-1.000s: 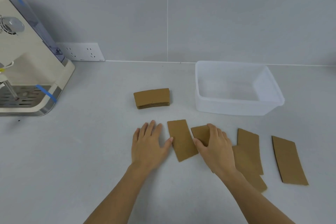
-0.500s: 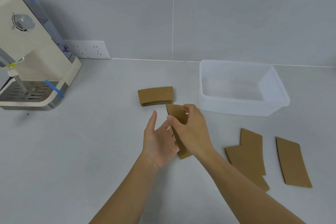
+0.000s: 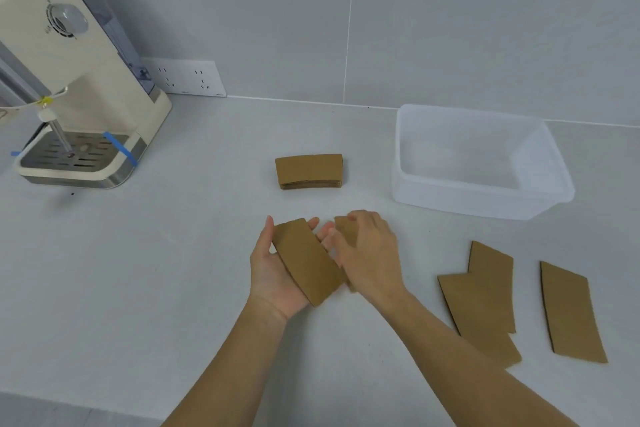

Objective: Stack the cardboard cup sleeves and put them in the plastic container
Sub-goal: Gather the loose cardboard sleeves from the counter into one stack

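Here, in the head view, the left hand (image 3: 277, 270) lay palm up over the grey desk (image 3: 173, 270), its fingers loosely curled around a flat cardboard cup sleeve (image 3: 306, 262) that rested across the palm. The right hand (image 3: 369, 253) sat just beside it, knuckles up, pinching a second sleeve (image 3: 346, 229) whose brown corner showed beyond the fingers; the rest of that sleeve was hidden under the hand. Behind the hands, a neat stack of sleeves (image 3: 309, 170) lay on the desk. To the right of the stack stood the clear plastic container (image 3: 540, 198), with no sleeves visible inside it. Nearer the person's right forearm, three loose sleeves lay flat on the desk: two overlapping ones (image 3: 481, 312) and a single sleeve (image 3: 571, 314) apart to their right. A cream coffee machine (image 3: 69, 80) with strips of blue tape stood at the far left, and a white wall socket (image 3: 187, 78) sat beside it on the wall.
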A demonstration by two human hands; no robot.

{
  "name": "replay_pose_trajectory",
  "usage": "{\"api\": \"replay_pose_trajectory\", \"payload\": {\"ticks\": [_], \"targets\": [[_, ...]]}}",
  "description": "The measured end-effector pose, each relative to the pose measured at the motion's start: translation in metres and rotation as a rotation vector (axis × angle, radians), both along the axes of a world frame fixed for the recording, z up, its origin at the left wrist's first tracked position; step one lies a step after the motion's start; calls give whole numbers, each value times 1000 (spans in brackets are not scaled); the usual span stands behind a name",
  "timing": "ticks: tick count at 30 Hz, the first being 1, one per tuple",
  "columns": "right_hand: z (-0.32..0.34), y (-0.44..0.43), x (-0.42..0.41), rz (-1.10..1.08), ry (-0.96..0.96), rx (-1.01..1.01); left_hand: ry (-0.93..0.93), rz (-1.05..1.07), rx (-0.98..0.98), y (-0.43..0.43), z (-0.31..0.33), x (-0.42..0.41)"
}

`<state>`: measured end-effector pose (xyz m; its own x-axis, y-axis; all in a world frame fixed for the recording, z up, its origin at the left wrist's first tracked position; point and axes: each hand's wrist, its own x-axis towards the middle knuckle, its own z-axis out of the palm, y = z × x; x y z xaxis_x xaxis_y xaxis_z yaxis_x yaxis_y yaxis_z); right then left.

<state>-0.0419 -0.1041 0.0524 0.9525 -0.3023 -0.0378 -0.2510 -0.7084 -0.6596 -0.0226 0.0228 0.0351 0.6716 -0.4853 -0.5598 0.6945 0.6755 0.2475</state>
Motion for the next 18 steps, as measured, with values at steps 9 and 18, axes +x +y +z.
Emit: {"api": "replay_pose_trajectory", "payload": {"ticks": [9,18], "targets": [[-44,-12,-15,65,332,-346,11,159,24,18,-9,10],[-33,-17,-18,210,242,-441,76,196,30,15,-11,10]]}}
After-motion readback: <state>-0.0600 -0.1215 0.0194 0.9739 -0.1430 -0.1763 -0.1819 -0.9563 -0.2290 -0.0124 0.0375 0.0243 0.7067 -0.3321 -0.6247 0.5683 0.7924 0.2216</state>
